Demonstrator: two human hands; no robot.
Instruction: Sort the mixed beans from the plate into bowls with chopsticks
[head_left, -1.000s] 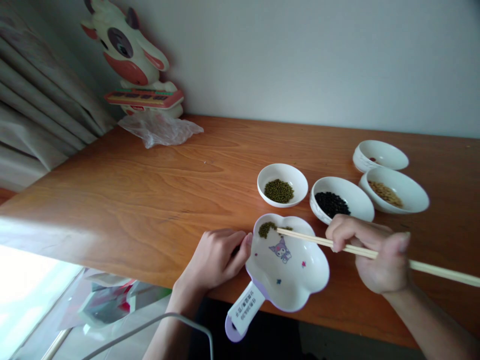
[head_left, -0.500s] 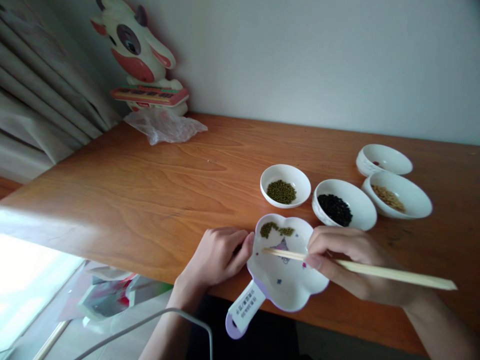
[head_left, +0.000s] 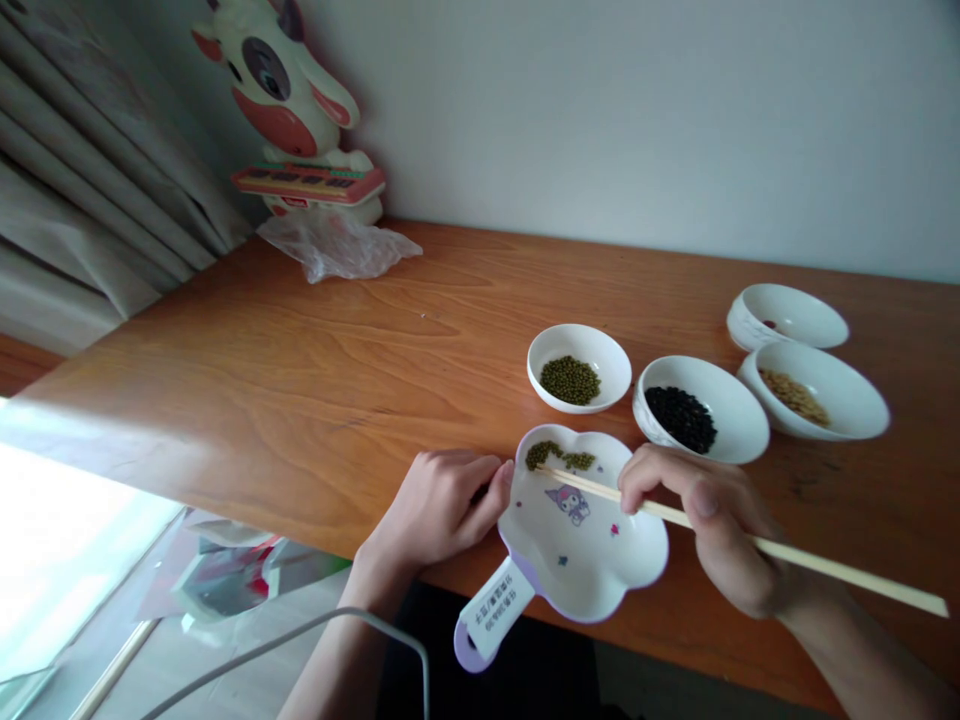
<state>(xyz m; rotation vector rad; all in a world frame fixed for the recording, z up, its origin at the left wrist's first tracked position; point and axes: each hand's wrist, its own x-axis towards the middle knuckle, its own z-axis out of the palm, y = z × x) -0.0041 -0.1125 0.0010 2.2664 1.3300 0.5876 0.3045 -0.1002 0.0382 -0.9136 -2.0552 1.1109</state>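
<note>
My right hand (head_left: pixel 712 520) grips a pair of pale wooden chopsticks (head_left: pixel 589 487), slanting left over a white flower-shaped dish (head_left: pixel 592 575) with a purple rim and labelled handle. Their tips are at a small patch of green mung beans (head_left: pixel 577 460) near the dish's far left edge; whether a bean is pinched I cannot tell. At the dish's left rim, my left hand (head_left: pixel 446 510) is curled, thumb and forefinger against the edge. Just behind the dish stands a white bowl (head_left: pixel 616 378) holding more mung beans. To its right is a bowl of black beans (head_left: pixel 681 418).
Farther right, one bowl holds tan grains (head_left: pixel 795 397), and another bowl (head_left: pixel 814 318) behind it has a small reddish bit inside. A cow toy (head_left: pixel 300 110) with a keyboard and a crumpled plastic bag (head_left: pixel 341 248) are at the back left. A grey cable (head_left: pixel 360 612) crosses near my left forearm.
The chopstick tips have moved from the dish's bare middle-left up to the mung beans, and my right thumb has lifted and shifted. My left hand stays at the rim. The view has shifted slightly.
</note>
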